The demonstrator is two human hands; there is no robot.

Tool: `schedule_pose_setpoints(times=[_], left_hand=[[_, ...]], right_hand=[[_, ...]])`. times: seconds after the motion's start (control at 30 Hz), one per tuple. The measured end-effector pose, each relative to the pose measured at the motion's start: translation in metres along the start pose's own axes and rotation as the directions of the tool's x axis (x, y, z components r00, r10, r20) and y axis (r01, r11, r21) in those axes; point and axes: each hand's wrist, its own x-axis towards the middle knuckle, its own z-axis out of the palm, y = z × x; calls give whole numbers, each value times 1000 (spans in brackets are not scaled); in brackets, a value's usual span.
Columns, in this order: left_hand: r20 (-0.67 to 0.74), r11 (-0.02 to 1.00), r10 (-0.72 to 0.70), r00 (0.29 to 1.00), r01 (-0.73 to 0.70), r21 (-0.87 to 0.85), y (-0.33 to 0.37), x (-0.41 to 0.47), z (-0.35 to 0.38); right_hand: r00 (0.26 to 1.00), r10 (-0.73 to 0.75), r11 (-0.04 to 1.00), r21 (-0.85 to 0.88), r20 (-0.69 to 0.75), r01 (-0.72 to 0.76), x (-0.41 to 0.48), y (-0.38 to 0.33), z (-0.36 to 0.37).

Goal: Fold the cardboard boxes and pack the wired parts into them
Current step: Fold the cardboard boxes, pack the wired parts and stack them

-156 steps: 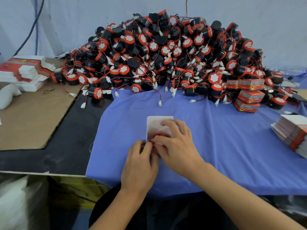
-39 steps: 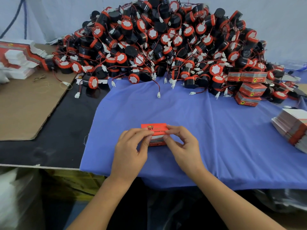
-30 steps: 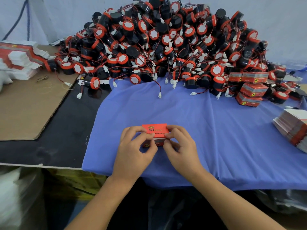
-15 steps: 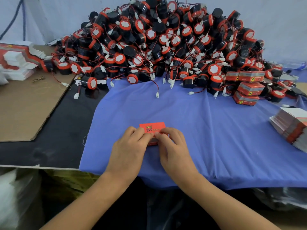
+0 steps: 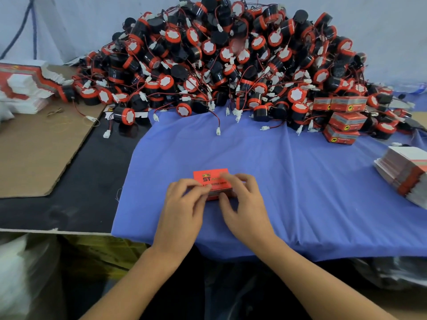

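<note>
A small red cardboard box [image 5: 209,176] with "ST" printed on its top sits on the blue cloth [image 5: 288,185] in front of me. My left hand [image 5: 183,210] grips its left near corner with curled fingers. My right hand [image 5: 245,204] holds its right side, fingers over the top edge and thumb against the near face. The box looks closed. A large heap of black and red wired parts [image 5: 231,63] lies at the back of the cloth.
Several closed red boxes [image 5: 344,122] are stacked at the right foot of the heap. Flat unfolded box blanks lie in a stack at the right edge [image 5: 406,172] and in another at the far left [image 5: 25,84]. A brown cardboard sheet [image 5: 39,153] covers the left of the table.
Five seconds ago the box's white flap stood open; now it is closed with the red printed face up. Over the last second both hands shifted slightly around it.
</note>
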Motion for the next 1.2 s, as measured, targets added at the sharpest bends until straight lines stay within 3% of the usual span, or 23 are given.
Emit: schedule_pose_setpoints(times=[0.07, 0.13, 0.17, 0.23, 0.37, 0.53, 0.7, 0.9, 1.07, 1.2], left_hand=[[-48, 936, -259, 965, 239, -258, 1, 2, 2], [27, 729, -533, 846, 475, -493, 8, 6, 7], [69, 653, -600, 797, 538, -532, 13, 7, 11], [104, 637, -619, 779, 574, -515, 24, 11, 21], [207, 636, -502, 840, 521, -570, 60, 27, 46], [375, 671, -309, 874, 480, -565, 112, 68, 102], [534, 632, -157, 831, 500, -592, 164, 111, 173], [660, 623, -101, 744, 565, -541, 190, 149, 253], [765, 613, -66, 641, 631, -476, 191, 172, 299], [808, 627, 44, 588, 613, -480, 182, 180, 313]], right_hand=[[992, 119, 991, 63, -31, -117, 4, 2, -1], [982, 172, 981, 108, -82, -163, 7, 2, -1], [978, 185, 977, 121, -97, -173, 7, 3, -1], [967, 223, 968, 147, -123, -205, 8, 2, -4], [891, 413, 889, 294, -190, -350, 19, 11, -30], [806, 490, 861, 328, -333, -388, 52, 50, -99], [683, 577, 817, 329, -448, -474, 79, 103, -156], [572, 629, 766, 296, -526, -571, 119, 164, -194], [624, 610, 784, 253, -489, -567, 137, 197, -199], [649, 597, 753, 50, -471, -656, 135, 214, -189]])
